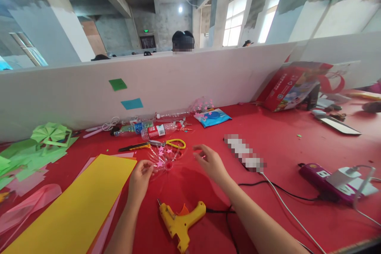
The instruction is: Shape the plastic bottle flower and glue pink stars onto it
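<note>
Head view: the left hand pinches the edge of a clear plastic flower lying on the red table, between the scissors and the glue gun. The right hand hovers open just beside it, fingers spread

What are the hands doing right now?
Left hand: closed, pinching the edge of the clear plastic flower.
Right hand: open, holding nothing.

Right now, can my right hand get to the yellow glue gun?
Probably yes. The right hand hovers open and empty, and the glue gun lies uncovered on the red table just nearer you, between your forearms. Only its black cord passes under that forearm.
</note>
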The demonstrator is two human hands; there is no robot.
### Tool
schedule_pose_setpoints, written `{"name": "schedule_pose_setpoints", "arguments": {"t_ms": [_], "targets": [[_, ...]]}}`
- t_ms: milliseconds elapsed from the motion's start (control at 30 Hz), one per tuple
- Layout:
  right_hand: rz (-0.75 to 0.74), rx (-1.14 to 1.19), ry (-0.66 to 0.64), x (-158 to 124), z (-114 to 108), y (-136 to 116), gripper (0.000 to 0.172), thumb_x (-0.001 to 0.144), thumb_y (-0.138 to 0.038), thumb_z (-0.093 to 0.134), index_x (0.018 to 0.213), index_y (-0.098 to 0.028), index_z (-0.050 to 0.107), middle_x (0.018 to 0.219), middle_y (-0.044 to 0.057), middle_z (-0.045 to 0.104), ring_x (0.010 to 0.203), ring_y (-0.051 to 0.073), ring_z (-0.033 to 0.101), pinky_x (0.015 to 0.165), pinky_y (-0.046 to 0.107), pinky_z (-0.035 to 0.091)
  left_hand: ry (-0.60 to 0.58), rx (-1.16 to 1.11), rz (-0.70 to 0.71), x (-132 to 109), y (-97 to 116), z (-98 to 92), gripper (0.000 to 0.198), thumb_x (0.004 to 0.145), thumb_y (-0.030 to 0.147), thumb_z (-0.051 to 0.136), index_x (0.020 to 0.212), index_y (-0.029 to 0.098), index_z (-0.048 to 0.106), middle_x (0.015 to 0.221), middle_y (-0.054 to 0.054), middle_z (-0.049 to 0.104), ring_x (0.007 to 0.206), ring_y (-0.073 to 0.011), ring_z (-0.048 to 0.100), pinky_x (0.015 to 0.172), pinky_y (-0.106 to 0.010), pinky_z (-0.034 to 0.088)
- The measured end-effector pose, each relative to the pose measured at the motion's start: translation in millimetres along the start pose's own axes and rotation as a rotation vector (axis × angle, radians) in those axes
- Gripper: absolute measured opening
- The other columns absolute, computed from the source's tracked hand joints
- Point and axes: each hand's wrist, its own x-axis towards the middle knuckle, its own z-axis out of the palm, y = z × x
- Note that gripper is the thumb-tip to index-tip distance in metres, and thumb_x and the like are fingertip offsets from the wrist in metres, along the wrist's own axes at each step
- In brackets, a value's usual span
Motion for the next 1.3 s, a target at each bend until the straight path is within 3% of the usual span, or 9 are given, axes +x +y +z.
{"name": "schedule_pose_setpoints", "arguments": {"t_ms": [100,233,467,600,767,933,1300], "targets": [[0.053,-0.073,0.028,10.5,-19.3,7.2,0.021,0.085,-0.026,0.044,0.097,-0.019,0.061,0.074,0.002,0.067,0.061,0.015,0.061,0.056,0.024,0.045,-0.001,0.001,0.013,1.1,0.7,-3.6,0.028,0.063,0.042,0.066,0.074,0.019,0.057,0.068,-0.001,0.065,0.062,-0.0181,0.066,0.059,-0.030,0.054],[0.051,-0.214,-0.022,18.4,-32.6,13.3,0.015,0.082,-0.021,0.051,0.088,-0.020,0.064,0.075,0.001,0.068,0.062,0.014,0.061,0.057,0.023,0.042,0.005,0.024,-0.005,2.9,2.4,-10.1,0.026,0.061,0.037,0.065,0.077,0.018,0.058,0.077,-0.004,0.068,0.065,-0.0191,0.067,0.061,-0.031,0.054],[-0.020,-0.484,-0.074,12.3,-16.8,32.1,0.017,0.080,-0.009,0.053,0.082,-0.018,0.068,0.086,0.006,0.066,0.080,0.017,0.059,0.069,0.025,0.040,-0.005,0.085,-0.008,2.5,7.8,-15.4,0.032,0.056,0.020,0.055,0.088,0.018,0.056,0.082,-0.006,0.070,0.067,-0.0198,0.067,0.067,-0.035,0.053],[-0.079,-0.571,-0.100,7.5,-2.4,40.0,0.013,0.083,-0.014,0.057,0.088,-0.017,0.068,0.093,0.009,0.064,0.090,0.021,0.055,0.077,0.029,0.039,0.163,0.147,0.107,4.1,6.5,-20.6,0.044,0.055,0.014,0.051,0.099,0.021,0.051,0.091,-0.006,0.067,0.077,-0.0192,0.065,0.068,-0.032,0.051],[-0.124,-0.646,-0.121,7.7,7.1,43.2,0.011,0.084,-0.016,0.057,0.084,-0.018,0.068,0.094,0.009,0.064,0.090,0.023,0.052,0.074,0.031,0.037,0.351,0.131,0.317,0.5,12.7,-22.8,0.043,0.061,0.015,0.052,0.104,0.021,0.046,0.094,-0.006,0.061,0.079,-0.0175,0.062,0.067,-0.030,0.049],[-0.155,-0.686,-0.130,8.7,9.7,47.4,0.012,0.084,-0.014,0.057,0.079,-0.017,0.066,0.090,0.008,0.063,0.088,0.022,0.051,0.072,0.031,0.034,0.314,0.124,0.438,-13.4,22.6,-12.0,0.037,0.069,0.017,0.052,0.106,0.020,0.049,0.094,-0.006,0.061,0.077,-0.0165,0.061,0.068,-0.030,0.050],[-0.181,-0.679,-0.100,5.1,11.1,42.2,0.011,0.084,-0.018,0.056,0.089,-0.019,0.067,0.094,0.008,0.063,0.090,0.023,0.051,0.077,0.032,0.034,0.211,0.187,0.516,-28.5,22.6,1.5,0.023,0.081,0.020,0.048,0.103,0.019,0.054,0.090,-0.005,0.063,0.071,-0.0149,0.061,0.071,-0.031,0.052]]}}
